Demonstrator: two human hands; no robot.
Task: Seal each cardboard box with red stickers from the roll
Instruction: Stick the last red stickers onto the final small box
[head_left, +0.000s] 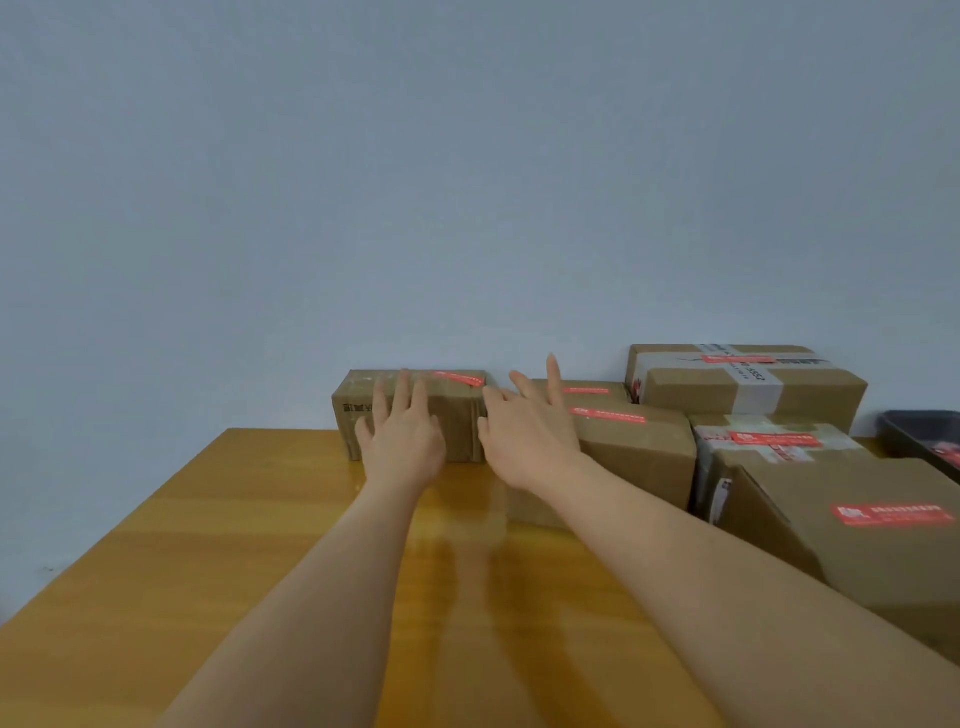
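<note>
A small cardboard box stands at the far edge of the table against the wall, with a red sticker on its top. My left hand lies with straight fingers against the box's front face. My right hand hovers with spread fingers at the box's right end, in front of a second box that bears a red sticker. Neither hand holds anything. The sticker roll is not in view.
Several more stickered cardboard boxes crowd the right side: a taped one at the back, one with worn tape, a large one nearest me. A dark tray sits at far right. The yellow wooden table meets a grey wall.
</note>
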